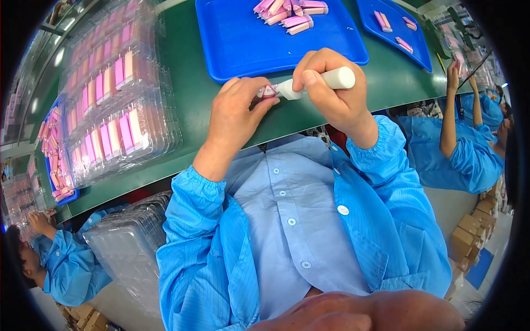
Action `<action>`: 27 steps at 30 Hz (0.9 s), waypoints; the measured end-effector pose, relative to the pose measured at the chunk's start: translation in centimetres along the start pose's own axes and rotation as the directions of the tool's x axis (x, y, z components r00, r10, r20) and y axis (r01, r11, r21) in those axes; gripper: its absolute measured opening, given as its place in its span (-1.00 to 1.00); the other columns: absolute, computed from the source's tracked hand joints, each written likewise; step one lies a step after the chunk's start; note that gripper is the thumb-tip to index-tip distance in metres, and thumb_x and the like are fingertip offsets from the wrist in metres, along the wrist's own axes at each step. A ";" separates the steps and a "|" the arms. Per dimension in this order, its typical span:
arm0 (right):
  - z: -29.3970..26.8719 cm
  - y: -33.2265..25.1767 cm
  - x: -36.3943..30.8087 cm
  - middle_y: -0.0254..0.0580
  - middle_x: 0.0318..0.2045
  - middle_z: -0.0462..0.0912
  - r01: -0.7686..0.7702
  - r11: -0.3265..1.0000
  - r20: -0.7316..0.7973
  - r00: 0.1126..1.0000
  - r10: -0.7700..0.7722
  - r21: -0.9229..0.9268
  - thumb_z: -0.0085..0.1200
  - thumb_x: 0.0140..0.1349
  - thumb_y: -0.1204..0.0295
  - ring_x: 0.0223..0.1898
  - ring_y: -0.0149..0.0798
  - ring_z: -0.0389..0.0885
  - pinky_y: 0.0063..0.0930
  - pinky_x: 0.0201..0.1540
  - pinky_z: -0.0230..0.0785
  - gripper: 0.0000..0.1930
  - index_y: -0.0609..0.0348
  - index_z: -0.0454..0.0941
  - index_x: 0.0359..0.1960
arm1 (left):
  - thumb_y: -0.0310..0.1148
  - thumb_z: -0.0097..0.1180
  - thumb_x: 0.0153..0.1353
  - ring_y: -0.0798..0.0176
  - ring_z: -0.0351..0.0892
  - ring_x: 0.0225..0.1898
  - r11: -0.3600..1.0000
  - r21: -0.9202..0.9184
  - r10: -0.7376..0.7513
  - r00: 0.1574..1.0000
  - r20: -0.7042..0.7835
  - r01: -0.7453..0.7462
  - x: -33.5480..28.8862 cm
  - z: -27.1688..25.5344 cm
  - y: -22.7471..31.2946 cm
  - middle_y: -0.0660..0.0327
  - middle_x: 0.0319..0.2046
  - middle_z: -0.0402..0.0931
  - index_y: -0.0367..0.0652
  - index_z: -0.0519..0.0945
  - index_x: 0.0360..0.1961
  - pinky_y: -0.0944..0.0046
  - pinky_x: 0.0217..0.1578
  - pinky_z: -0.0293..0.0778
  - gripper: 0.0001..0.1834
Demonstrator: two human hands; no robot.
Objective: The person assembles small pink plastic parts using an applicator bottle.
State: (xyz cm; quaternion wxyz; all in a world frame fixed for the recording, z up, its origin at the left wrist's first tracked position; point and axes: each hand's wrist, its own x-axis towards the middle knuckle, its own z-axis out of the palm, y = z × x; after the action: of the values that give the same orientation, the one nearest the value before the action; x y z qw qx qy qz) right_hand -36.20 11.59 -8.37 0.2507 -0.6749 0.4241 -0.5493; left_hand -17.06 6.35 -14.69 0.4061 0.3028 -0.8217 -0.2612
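Observation:
Between the fingertips and thumb of my left hand is a small pink-and-white piece, partly covered by the fingers. My right hand is wrapped round a white cylindrical tool. Its wider white head points left and meets the small piece, or nearly so; I cannot tell whether they touch. Both hands are above the near edge of the green table. Just beyond them lies a blue tray, with a heap of pink-and-cream pieces at its far side.
Stacked clear blister trays filled with pink-and-cream pieces stand at left, beside another blue tray. A smaller blue tray with several pieces is at right. More blister trays are below the table edge. Co-workers sit on both sides.

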 end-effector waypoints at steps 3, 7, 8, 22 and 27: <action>-0.1 0.1 0.4 -0.26 -0.52 0.61 -0.049 0.998 0.034 0.998 0.050 -0.033 0.15 0.30 0.49 -0.54 -0.41 0.49 -0.50 -0.48 0.35 -0.87 0.22 0.53 -0.42 | -0.43 0.46 -0.01 0.11 0.58 -0.32 1.000 0.008 0.017 1.000 -0.004 -0.017 0.3 -0.4 0.4 0.20 -0.37 0.63 -0.13 0.65 -0.22 0.15 -0.27 0.51 -0.69; -0.2 -0.5 0.1 -0.26 -0.52 0.63 0.012 1.000 -0.033 0.999 -0.011 0.014 0.13 0.31 0.52 -0.52 -0.44 0.51 -0.52 -0.47 0.36 -0.88 0.23 0.53 -0.41 | -0.45 0.46 -0.01 0.13 0.60 -0.33 0.996 -0.084 0.001 1.000 -0.014 -0.002 -0.4 -0.4 -0.1 0.16 -0.33 0.62 -0.13 0.67 -0.16 0.20 -0.29 0.55 -0.66; -0.4 -1.3 -0.1 -0.25 -0.51 0.63 0.026 0.999 -0.064 0.998 -0.024 0.037 0.13 0.31 0.54 -0.52 -0.45 0.52 -0.53 -0.48 0.36 -0.89 0.24 0.53 -0.40 | -0.45 0.46 -0.01 0.13 0.60 -0.33 0.996 -0.085 -0.001 1.000 -0.014 0.000 -0.4 -0.5 0.0 0.16 -0.33 0.62 -0.13 0.67 -0.16 0.20 -0.29 0.55 -0.66; 1.3 -0.9 -1.1 -0.24 -0.54 0.62 0.050 0.994 -0.112 0.992 -0.060 -0.093 0.21 0.26 0.52 -0.58 -0.38 0.55 -0.50 -0.54 0.36 -0.87 0.20 0.52 -0.42 | -0.49 0.49 -0.05 0.16 0.60 -0.41 0.998 -0.059 0.016 0.999 -0.049 -0.019 -0.9 0.2 0.1 0.18 -0.37 0.60 -0.18 0.63 -0.21 0.21 -0.45 0.54 -0.65; 1.9 -0.8 -0.9 -0.23 -0.55 0.60 0.016 0.987 -0.078 0.997 -0.029 -0.158 0.23 0.26 0.49 -0.60 -0.35 0.53 -0.48 -0.55 0.34 -0.86 0.18 0.53 -0.43 | -0.51 0.47 -0.02 0.19 0.66 -0.36 0.997 -0.082 0.008 0.999 -0.043 -0.011 -0.9 -0.1 0.7 0.19 -0.35 0.61 -0.19 0.64 -0.20 0.27 -0.41 0.59 -0.67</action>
State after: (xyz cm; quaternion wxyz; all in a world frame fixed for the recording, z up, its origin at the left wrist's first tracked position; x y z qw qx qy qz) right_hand -34.15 12.53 -8.75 0.1734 -0.6748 0.4681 -0.5435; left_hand -16.79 7.39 -14.64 0.4367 0.2874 -0.8030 -0.2862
